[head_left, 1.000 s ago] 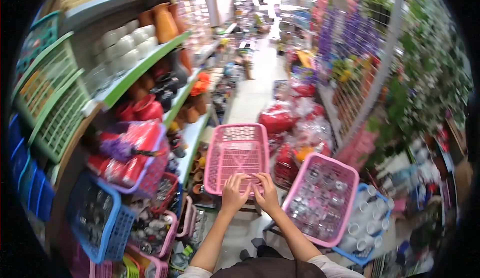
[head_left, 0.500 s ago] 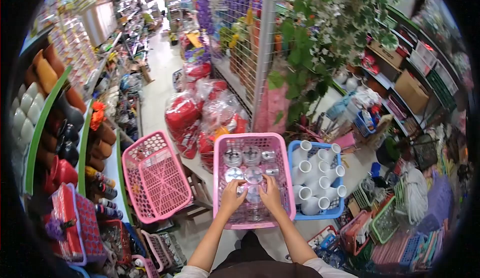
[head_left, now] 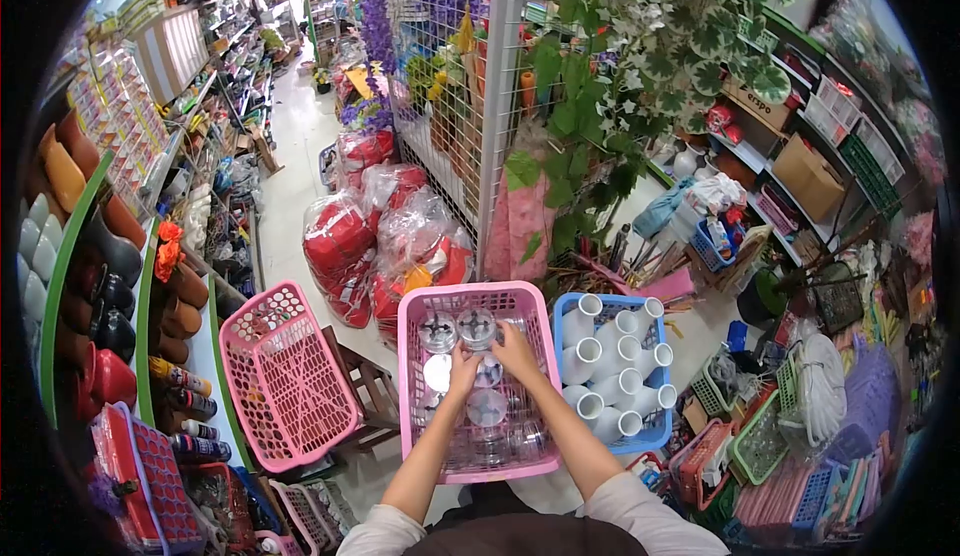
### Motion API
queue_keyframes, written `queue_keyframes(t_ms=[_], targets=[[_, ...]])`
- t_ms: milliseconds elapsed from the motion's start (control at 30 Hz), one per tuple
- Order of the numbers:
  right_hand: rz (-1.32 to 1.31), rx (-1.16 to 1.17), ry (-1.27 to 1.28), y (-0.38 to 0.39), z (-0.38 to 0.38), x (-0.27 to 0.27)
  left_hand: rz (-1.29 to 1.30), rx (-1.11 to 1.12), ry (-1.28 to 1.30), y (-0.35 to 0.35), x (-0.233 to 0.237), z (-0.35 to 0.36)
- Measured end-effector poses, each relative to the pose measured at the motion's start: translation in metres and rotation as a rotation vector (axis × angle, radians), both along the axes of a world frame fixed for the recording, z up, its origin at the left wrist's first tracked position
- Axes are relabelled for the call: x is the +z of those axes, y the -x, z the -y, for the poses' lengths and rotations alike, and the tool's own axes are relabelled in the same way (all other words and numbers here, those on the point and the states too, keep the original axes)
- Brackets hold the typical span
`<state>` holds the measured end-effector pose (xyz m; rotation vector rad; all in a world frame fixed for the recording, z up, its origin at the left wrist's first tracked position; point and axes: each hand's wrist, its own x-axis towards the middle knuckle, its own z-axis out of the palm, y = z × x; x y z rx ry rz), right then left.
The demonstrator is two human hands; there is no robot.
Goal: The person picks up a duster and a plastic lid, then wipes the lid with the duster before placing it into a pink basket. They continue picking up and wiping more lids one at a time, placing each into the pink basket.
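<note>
A pink plastic basket (head_left: 408,426) stands in front of me with several clear round jars in it, some upright and others lying on their sides. At its far side, my left hand (head_left: 463,369) and my right hand (head_left: 516,354) grip one clear jar (head_left: 477,327) between them. My left fingers press on its near side, and my right fingers on its right side. Another clear jar (head_left: 437,331) sits just left of it. Nearer to me, a jar with a pale round end (head_left: 487,407) lies below my hands.
A blue basket (head_left: 660,436) holding several white vases (head_left: 582,361) stands at the right. To the left, a pink basket (head_left: 290,376) rests tilted on a wooden stool (head_left: 362,381). Bagged red goods (head_left: 340,241), a wire grid (head_left: 440,86) and crowded shelves (head_left: 205,356) surround the aisle.
Both hands have moved away from me, from the middle jars to one at the basket's far side. My view has shifted, so the baskets appear further left and lower.
</note>
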<state>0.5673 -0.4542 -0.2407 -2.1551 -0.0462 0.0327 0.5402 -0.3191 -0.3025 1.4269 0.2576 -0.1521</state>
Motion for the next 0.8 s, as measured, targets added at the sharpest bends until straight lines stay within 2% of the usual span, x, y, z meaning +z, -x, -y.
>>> queue_keyframes(t_ms=[67,100,133,200,333,400,467,500,567,667,700,767,800], targets=[[0.237,0.127,0.365,-0.018,-0.007,-0.003,0.054,-0.003,-0.079,-0.011,-0.012,-0.007],[0.299,0.126,0.47,-0.024,-0.013,-0.004,0.004,0.043,-0.075,-0.014,-0.014,-0.006],[0.301,0.135,0.468,-0.029,-0.016,-0.004,0.004,0.053,-0.076,-0.015,-0.016,-0.006],[0.213,0.153,0.589,-0.038,-0.024,-0.004,-0.117,0.077,0.207,-0.016,-0.018,-0.004],[0.237,0.069,0.776,-0.043,-0.033,-0.01,-0.119,0.131,0.229,-0.02,-0.022,0.0],[0.167,0.067,0.771,-0.045,-0.034,-0.013,-0.071,0.138,0.175,-0.025,-0.033,-0.001],[0.195,0.021,0.596,-0.041,-0.031,-0.016,0.027,0.143,0.058,-0.028,-0.048,-0.003],[0.199,0.022,0.595,-0.038,-0.03,-0.014,0.03,0.146,0.058,-0.026,-0.034,-0.005],[0.166,-0.038,0.42,-0.033,-0.028,-0.006,-0.038,0.112,0.191,-0.016,0.011,-0.007],[0.28,-0.06,0.346,-0.029,-0.03,0.001,-0.038,0.086,0.227,-0.024,-0.009,-0.02],[0.288,-0.063,0.347,-0.026,-0.03,0.005,-0.047,0.211,0.293,-0.017,0.021,-0.015],[0.31,-0.033,0.144,-0.017,-0.031,0.018,-0.029,0.195,0.356,-0.013,0.043,-0.018],[0.32,-0.037,0.145,-0.011,-0.033,0.029,-0.019,0.181,0.418,-0.011,0.053,-0.02]])
